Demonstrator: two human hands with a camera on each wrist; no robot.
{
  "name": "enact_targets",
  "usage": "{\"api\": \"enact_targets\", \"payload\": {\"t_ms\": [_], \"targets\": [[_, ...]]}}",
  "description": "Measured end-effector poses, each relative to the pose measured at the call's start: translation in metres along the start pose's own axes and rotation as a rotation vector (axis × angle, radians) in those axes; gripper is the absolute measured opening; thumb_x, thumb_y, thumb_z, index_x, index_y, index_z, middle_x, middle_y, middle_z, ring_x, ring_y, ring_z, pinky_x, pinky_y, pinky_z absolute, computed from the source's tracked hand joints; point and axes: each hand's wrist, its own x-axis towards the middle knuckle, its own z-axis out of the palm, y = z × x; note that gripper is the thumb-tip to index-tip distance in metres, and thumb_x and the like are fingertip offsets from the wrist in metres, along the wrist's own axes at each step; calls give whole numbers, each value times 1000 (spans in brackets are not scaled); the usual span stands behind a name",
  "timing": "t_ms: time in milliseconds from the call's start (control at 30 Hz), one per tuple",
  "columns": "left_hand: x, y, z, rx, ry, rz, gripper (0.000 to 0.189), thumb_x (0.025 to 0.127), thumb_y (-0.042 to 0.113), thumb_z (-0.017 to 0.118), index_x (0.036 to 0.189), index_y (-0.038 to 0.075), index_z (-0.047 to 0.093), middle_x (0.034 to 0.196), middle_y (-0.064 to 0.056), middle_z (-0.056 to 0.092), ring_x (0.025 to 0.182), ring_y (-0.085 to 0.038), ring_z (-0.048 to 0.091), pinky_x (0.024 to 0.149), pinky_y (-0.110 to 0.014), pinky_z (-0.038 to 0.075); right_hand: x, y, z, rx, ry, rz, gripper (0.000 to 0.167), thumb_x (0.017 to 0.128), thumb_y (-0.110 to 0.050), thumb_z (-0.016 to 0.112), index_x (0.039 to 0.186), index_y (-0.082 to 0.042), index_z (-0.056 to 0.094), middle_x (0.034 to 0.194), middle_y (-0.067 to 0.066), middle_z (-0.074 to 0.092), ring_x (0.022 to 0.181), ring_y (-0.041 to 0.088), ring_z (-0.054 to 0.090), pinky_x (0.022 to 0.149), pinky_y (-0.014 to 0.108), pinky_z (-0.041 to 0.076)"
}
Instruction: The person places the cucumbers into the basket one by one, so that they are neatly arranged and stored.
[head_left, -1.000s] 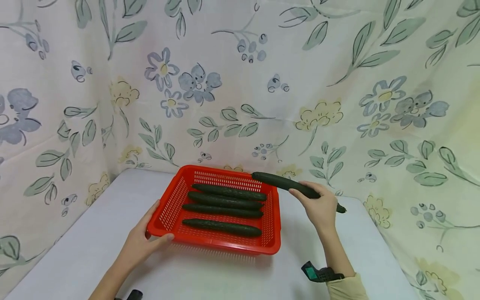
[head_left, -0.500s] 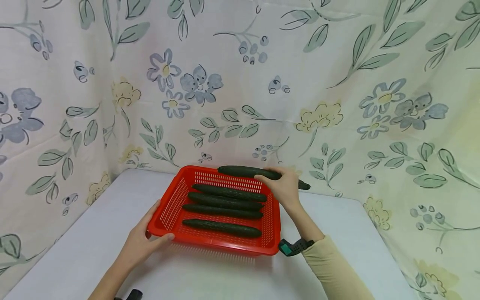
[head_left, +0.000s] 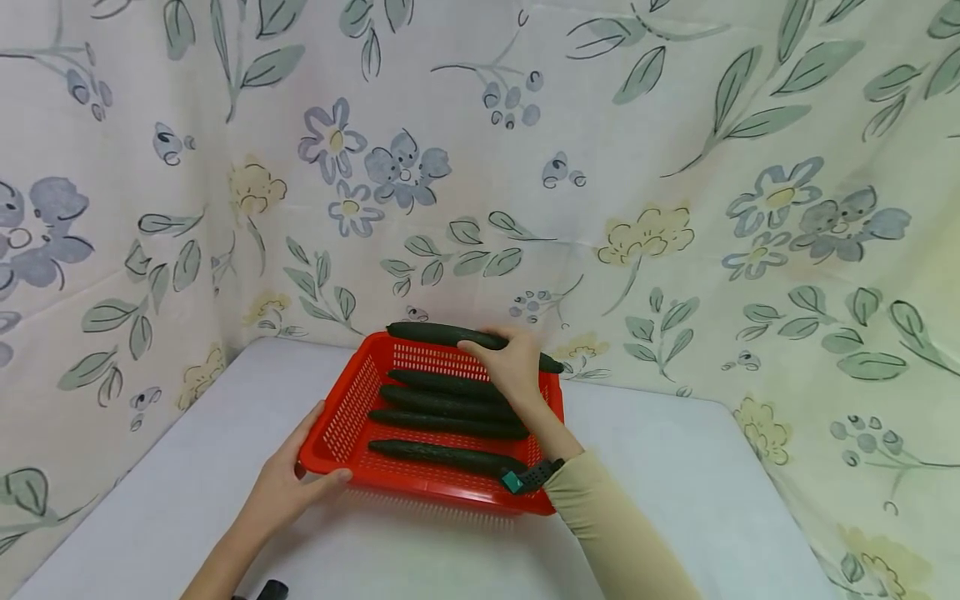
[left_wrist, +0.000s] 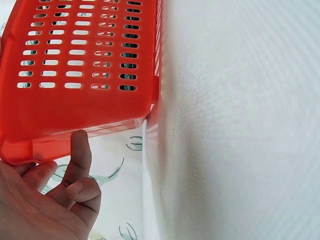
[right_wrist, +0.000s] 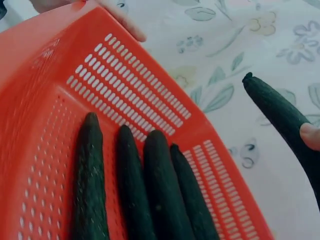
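My right hand [head_left: 516, 368] pinches a long dark green cucumber [head_left: 427, 333] between thumb and fingers, held roughly level over the far rim of a red plastic basket [head_left: 427, 488]. Its tapered end points left; in the right wrist view the cucumber [right_wrist: 277, 110] hangs beyond the rim, with only a fingertip showing. Inside the basket, several more cucumbers [head_left: 450, 427] lie side by side, partly covered by my right hand and forearm in the head view. My left hand [head_left: 288, 483] grips the basket's near left corner, thumb on the rim and other fingers around the side.
The basket stands on a white-covered table [head_left: 660, 483]. A flower-patterned cloth [head_left: 480, 167] hangs close behind the table and along its sides. A dark wristband with a green face [head_left: 528, 477] sits on my right wrist, over the basket's right front part.
My right hand has carried the cucumber leftward, from right of the basket to over its far rim. The left hand keeps its hold on the corner, and the basket stays in place.
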Motion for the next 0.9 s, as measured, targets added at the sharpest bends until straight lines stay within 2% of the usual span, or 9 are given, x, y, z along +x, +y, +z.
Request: {"api": "enact_targets", "payload": {"t_ms": [133, 333, 500, 633, 800, 900], "targets": [[0, 1, 0, -3, -1, 1, 106, 91, 31, 86, 172, 20, 19, 168, -21, 36, 137, -39, 56, 93, -17, 48, 0, 2, 14, 12, 2, 34, 31, 81, -36, 94, 102, -13, 86, 94, 1, 81, 83, 17, 70, 68, 32, 56], [-1, 0, 0, -8, 0, 6, 106, 91, 30, 86, 172, 23, 18, 170, -20, 35, 138, -39, 56, 92, -18, 48, -3, 9, 27, 31, -11, 97, 35, 81, -35, 95, 105, -11, 87, 101, 1, 82, 95, 21, 72, 79, 38, 58], [-1, 0, 0, -1, -3, -3, 106, 91, 31, 86, 172, 22, 18, 169, -21, 36, 137, -38, 56, 93, -18, 49, -7, 19, 33, -44, -17, 209, 39, 78, -37, 96, 103, -10, 86, 107, 4, 80, 102, 25, 69, 86, 42, 55], [-1, 1, 0, -3, -6, -11, 107, 90, 31, 87, 172, 20, 18, 169, -21, 36, 137, -38, 56, 93, -16, 47, -11, 26, 39, -109, -70, 288, 34, 77, -36, 97, 100, -12, 87, 105, 3, 81, 101, 25, 70, 85, 42, 56], [0, 2, 0, -4, -6, -4, 107, 91, 30, 87, 172, 20, 18, 169, -20, 35, 138, -39, 55, 93, -14, 45, -15, 34, 45, -165, -125, 353, 35, 76, -37, 97, 100, -13, 87, 104, 2, 81, 98, 23, 70, 83, 39, 56], [0, 2, 0, -4, -7, -2, 107, 91, 30, 87, 172, 20, 18, 169, -21, 36, 138, -39, 55, 93, -14, 45, -16, 37, 48, -172, -131, 366, 37, 76, -37, 98, 101, -12, 87, 106, 3, 80, 99, 23, 70, 86, 40, 57]]}}
